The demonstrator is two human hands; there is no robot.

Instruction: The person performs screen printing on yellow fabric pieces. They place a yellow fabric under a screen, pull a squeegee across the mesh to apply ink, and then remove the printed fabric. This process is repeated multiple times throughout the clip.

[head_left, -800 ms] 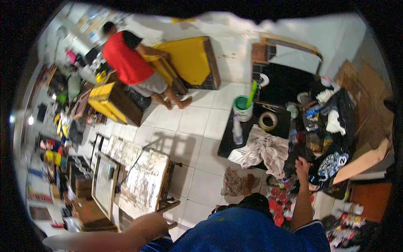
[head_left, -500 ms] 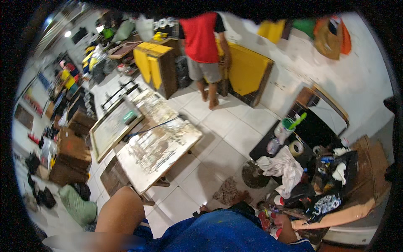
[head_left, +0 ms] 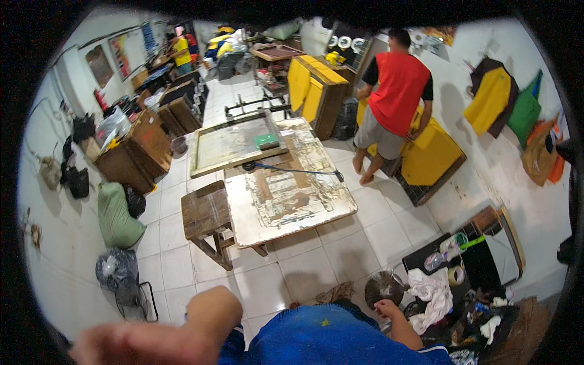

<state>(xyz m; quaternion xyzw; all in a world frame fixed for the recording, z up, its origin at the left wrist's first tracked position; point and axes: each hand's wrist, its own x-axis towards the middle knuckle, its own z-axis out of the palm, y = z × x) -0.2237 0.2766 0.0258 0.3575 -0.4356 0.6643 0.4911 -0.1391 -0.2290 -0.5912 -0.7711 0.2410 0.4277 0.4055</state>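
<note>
My left hand (head_left: 125, 345) is a large blur at the lower left, close to the camera, with the forearm bent in front of it; its fingers are smeared. At the lower right, my right hand (head_left: 384, 308) hangs beside a dark round tub (head_left: 383, 286), fingers loosely bent and slightly apart. Nothing shows in it. A crumpled white cloth (head_left: 429, 296) lies just right of this hand. Ahead stands a worn, paint-flaked white table (head_left: 325, 213). A framed screen (head_left: 219, 152) with a green piece (head_left: 266, 140) on it rests at the table's far left.
A wooden stool (head_left: 207, 210) stands left of the table. Beyond it, a person in a red top (head_left: 401, 91) stands by yellow panels (head_left: 435, 152). Tape, bottles and clutter crowd a black surface (head_left: 480, 261) at right. A green sack (head_left: 118, 216) leans near the left wall.
My view has turned rightward and levelled, bringing more of the room in. My right hand has moved away from the bottles at lower right, up toward the tub. My left hand has come into view.
</note>
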